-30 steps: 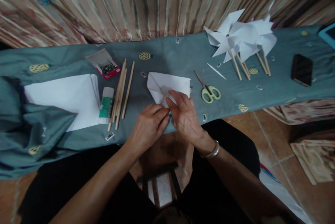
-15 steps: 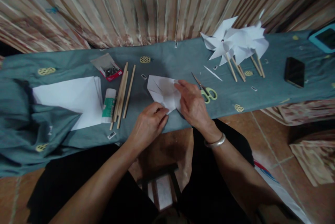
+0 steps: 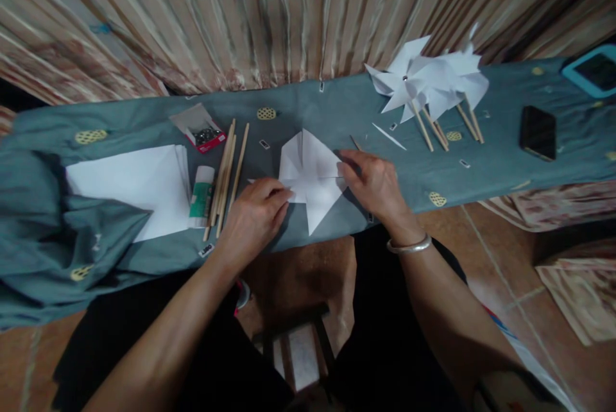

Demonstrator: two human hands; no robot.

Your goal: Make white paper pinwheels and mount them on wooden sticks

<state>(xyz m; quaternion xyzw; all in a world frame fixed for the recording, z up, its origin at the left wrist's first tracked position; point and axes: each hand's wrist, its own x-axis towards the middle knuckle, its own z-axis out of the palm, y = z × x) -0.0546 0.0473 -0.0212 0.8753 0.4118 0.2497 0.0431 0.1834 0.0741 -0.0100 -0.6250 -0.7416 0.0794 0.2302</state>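
Observation:
A white paper sheet (image 3: 316,182), slit in from its corners, lies almost flat on the cloth in front of me, its points spread out. My left hand (image 3: 257,216) pinches its left side between thumb and fingers. On the opposite side, thumb and forefinger of my right hand (image 3: 374,182) close on the right edge near a slit. Only the blade tip of the scissors (image 3: 355,142) shows beyond my right hand, which covers the handles.
To the left lie wooden sticks (image 3: 224,174), a glue stick (image 3: 201,197), a red box of pins (image 3: 206,136) and stacked white paper (image 3: 129,184). Finished paper pinwheels (image 3: 409,81) rest at the back right, near a paper sliver (image 3: 389,136), a dark phone (image 3: 538,133) and a blue-framed device (image 3: 594,72).
The paper has turned and opened from a partly folded shape into a spread, pointed one. My left hand has shifted left and my right hand right, now covering the scissors' handles.

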